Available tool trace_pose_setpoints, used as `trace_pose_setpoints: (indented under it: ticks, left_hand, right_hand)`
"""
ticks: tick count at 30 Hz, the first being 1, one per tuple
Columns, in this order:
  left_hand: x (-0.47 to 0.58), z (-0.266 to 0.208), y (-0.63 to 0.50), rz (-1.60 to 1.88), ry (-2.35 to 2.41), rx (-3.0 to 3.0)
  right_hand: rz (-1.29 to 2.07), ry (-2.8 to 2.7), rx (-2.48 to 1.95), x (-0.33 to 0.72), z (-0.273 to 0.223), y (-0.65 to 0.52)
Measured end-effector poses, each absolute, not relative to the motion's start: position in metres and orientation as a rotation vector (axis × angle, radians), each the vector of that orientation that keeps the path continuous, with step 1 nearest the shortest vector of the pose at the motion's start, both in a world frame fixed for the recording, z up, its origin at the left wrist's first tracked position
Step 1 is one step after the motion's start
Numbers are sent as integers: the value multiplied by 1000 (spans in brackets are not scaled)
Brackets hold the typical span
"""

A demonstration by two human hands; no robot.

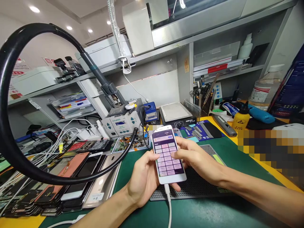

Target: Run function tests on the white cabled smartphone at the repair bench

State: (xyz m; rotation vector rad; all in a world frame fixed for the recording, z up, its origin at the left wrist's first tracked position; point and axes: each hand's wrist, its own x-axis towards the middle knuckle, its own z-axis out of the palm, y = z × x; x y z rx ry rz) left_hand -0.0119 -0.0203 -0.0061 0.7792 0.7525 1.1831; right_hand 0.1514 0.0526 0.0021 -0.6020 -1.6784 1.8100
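Observation:
A white smartphone [168, 164] is held upright and slightly tilted above the green work mat [199, 210], its lit screen showing a grid of buttons. My left hand [144, 177] wraps around its left edge, with the thumb at the screen's side. From the right, my right hand [197, 156] grips the phone's other edge, and its thumb lies over the screen. A white charging cable [169, 202] is plugged into the bottom of the phone. The fingers behind the phone are mostly hidden.
Stacked phones and screens [78, 177] fill the left side under a thick black hose [95, 180]. Behind stand a hot-air station [121, 123] and a flat heating plate [177, 112]. A yellow bottle [240, 118] stands at right. A perforated grey mat [192, 186] lies below the hands.

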Motion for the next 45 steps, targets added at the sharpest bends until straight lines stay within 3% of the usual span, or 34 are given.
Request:
trace_pose_setpoints:
  ticks: [23,45]
  left_hand:
    - [-12,-6,-23,1218,717,854]
    - [-10,-1,-23,1219,766,821]
  right_hand:
    - [1730,-1684,-633,148,3,49]
    - [1941,-1487,-583,152,2,51]
